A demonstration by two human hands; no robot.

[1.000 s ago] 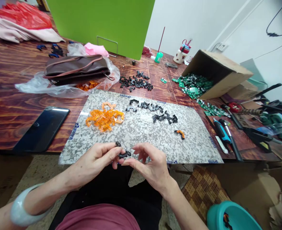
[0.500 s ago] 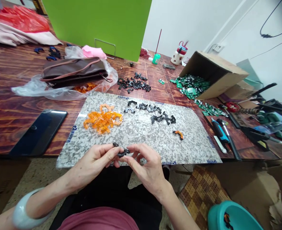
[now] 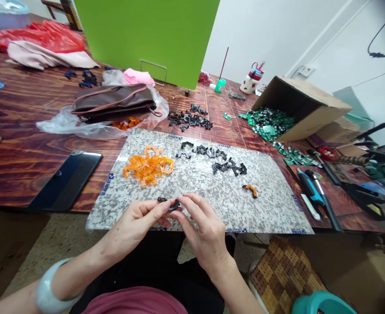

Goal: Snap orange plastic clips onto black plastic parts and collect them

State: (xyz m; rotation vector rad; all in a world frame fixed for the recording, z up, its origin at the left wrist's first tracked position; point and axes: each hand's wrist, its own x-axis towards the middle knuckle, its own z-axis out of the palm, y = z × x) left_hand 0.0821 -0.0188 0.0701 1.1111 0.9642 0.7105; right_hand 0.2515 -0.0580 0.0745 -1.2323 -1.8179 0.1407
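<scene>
My left hand (image 3: 143,220) and my right hand (image 3: 202,226) meet over the near edge of a speckled grey board (image 3: 192,187). Between them is a small curved black plastic piece (image 3: 174,206), pinched by the fingertips of both hands; its lower part is hidden by the fingers. Beyond the left hand lies a heap of clear orange curved pieces (image 3: 148,169). Black curved pieces (image 3: 229,166) are scattered across the far half of the board. One orange-and-black piece (image 3: 251,190) rests alone at the right.
A dark phone (image 3: 66,179) lies left of the board. Behind it sits a brown bag (image 3: 114,102) on clear plastic. More black parts (image 3: 190,120) lie beyond the board. A cardboard box (image 3: 310,107) spills green circuit boards (image 3: 270,122) at right, near a blue-handled cutter (image 3: 310,187).
The view has shifted, so the table contents appear further right. Both hands stay together on the black piece, which has turned slightly between the fingers.
</scene>
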